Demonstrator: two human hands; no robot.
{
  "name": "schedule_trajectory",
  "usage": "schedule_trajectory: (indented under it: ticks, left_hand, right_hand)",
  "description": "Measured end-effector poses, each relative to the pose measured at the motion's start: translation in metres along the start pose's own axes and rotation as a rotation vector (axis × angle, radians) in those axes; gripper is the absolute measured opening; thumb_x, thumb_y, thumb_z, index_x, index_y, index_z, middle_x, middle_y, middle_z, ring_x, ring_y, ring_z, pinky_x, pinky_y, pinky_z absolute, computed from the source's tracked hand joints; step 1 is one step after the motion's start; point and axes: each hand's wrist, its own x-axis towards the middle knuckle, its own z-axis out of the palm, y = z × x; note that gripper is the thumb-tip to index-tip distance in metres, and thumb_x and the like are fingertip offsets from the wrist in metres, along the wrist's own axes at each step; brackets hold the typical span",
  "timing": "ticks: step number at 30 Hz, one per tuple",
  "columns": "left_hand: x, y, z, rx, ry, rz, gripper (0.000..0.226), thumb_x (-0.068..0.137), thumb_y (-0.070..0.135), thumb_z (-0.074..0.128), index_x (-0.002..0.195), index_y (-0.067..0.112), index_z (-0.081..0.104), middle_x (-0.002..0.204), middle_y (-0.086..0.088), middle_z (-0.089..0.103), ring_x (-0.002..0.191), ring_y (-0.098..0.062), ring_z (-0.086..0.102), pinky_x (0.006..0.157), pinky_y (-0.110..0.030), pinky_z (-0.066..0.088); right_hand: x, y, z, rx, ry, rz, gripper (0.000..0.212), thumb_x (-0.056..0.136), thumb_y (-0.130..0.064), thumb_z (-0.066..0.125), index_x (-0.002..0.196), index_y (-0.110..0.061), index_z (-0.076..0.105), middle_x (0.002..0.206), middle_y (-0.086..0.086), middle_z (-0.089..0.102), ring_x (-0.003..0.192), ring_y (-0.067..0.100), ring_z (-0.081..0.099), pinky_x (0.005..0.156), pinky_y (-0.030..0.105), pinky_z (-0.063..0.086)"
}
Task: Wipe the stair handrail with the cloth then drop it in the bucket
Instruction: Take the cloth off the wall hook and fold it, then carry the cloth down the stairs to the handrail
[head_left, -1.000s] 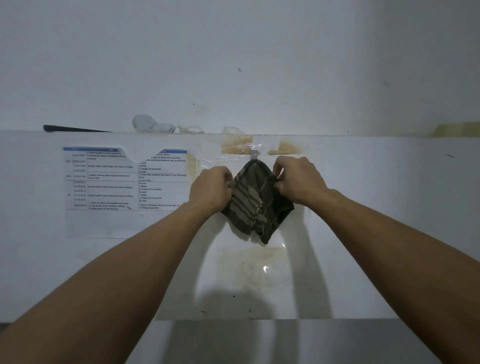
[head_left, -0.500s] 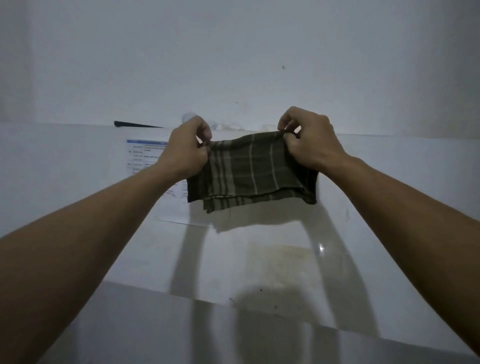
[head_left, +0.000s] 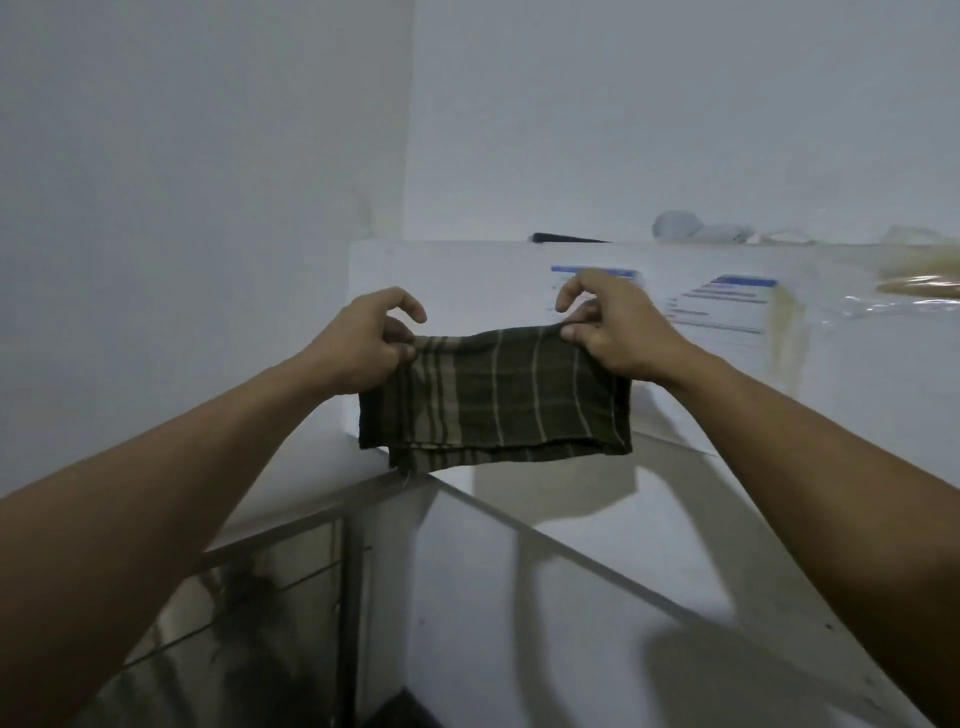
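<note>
To the left, bare wall meets the white partition (head_left: 441, 270) at a corner, with open air above its top edge. The left hand (head_left: 363, 343) pinches the cloth (head_left: 493, 400) at its upper left corner, forefinger curled free. The folded, striped cloth hangs stretched between both hands, clear of the ledge beneath it. The right hand (head_left: 608, 327) pinches the upper right corner, both arms outstretched.

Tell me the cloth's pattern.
Dark olive-brown with pale tan stripes crossing in a plaid, seen in the head view: cloth.
</note>
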Motion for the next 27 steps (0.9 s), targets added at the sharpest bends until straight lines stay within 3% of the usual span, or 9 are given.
schedule_trajectory:
  ticks: [3, 6, 11, 15, 23, 27]
  left_hand:
    - [-0.025, -0.046, -0.05, 0.062, -0.017, -0.066, 0.022, 0.09, 0.001, 0.056, 0.103, 0.017, 0.053, 0.102, -0.007, 0.071, 0.094, -0.023, 0.066, 0.082, -0.038, 0.056]
    - [-0.054, -0.085, -0.098, 0.12, 0.017, -0.135, 0.016, 0.089, -0.003, 0.055, 0.097, 0.011, 0.057, 0.099, -0.01, 0.071, 0.092, -0.024, 0.065, 0.075, -0.035, 0.056]
    - [-0.106, -0.141, -0.171, 0.241, 0.179, -0.279, 0.022, 0.089, -0.005, 0.053, 0.097, 0.01, 0.068, 0.094, -0.005, 0.071, 0.087, -0.017, 0.063, 0.067, -0.021, 0.05]
    - [-0.148, -0.174, -0.221, 0.357, 0.335, -0.402, 0.025, 0.09, 0.0, 0.056, 0.106, 0.013, 0.071, 0.097, 0.002, 0.067, 0.088, -0.01, 0.06, 0.069, -0.01, 0.043]
    - [-0.235, -0.208, -0.29, 0.561, 0.546, -0.679, 0.035, 0.081, 0.007, 0.071, 0.115, 0.013, 0.069, 0.094, 0.002, 0.067, 0.084, -0.008, 0.062, 0.074, -0.016, 0.049]
    - [-0.282, -0.198, -0.312, 0.626, 0.658, -0.846, 0.049, 0.07, 0.009, 0.081, 0.117, 0.015, 0.067, 0.098, 0.002, 0.067, 0.092, -0.013, 0.064, 0.078, -0.019, 0.05]
  right_hand:
    - [0.027, -0.035, 0.064, 0.019, -0.111, -0.092, 0.023, 0.086, -0.005, 0.06, 0.081, -0.026, 0.052, 0.084, -0.005, 0.063, 0.083, 0.011, 0.06, 0.068, 0.022, 0.042]
    - [0.052, -0.073, 0.127, 0.082, -0.18, -0.177, 0.026, 0.085, -0.001, 0.058, 0.078, -0.026, 0.063, 0.09, -0.001, 0.066, 0.087, 0.015, 0.062, 0.071, 0.024, 0.044]
    - [0.083, -0.142, 0.229, 0.241, -0.284, -0.275, 0.023, 0.086, -0.002, 0.06, 0.092, -0.018, 0.075, 0.093, -0.002, 0.071, 0.08, 0.001, 0.061, 0.07, 0.014, 0.043]
    - [0.098, -0.202, 0.301, 0.342, -0.374, -0.373, 0.022, 0.086, -0.003, 0.06, 0.097, -0.015, 0.075, 0.095, -0.002, 0.07, 0.091, 0.012, 0.063, 0.079, 0.021, 0.046]
    - [0.117, -0.319, 0.418, 0.544, -0.564, -0.688, 0.031, 0.078, -0.01, 0.073, 0.108, -0.014, 0.07, 0.107, 0.001, 0.068, 0.098, 0.018, 0.062, 0.087, 0.031, 0.05]
    - [0.113, -0.382, 0.457, 0.658, -0.682, -0.848, 0.038, 0.076, -0.009, 0.075, 0.113, -0.013, 0.068, 0.103, -0.002, 0.064, 0.097, 0.019, 0.059, 0.081, 0.03, 0.05]
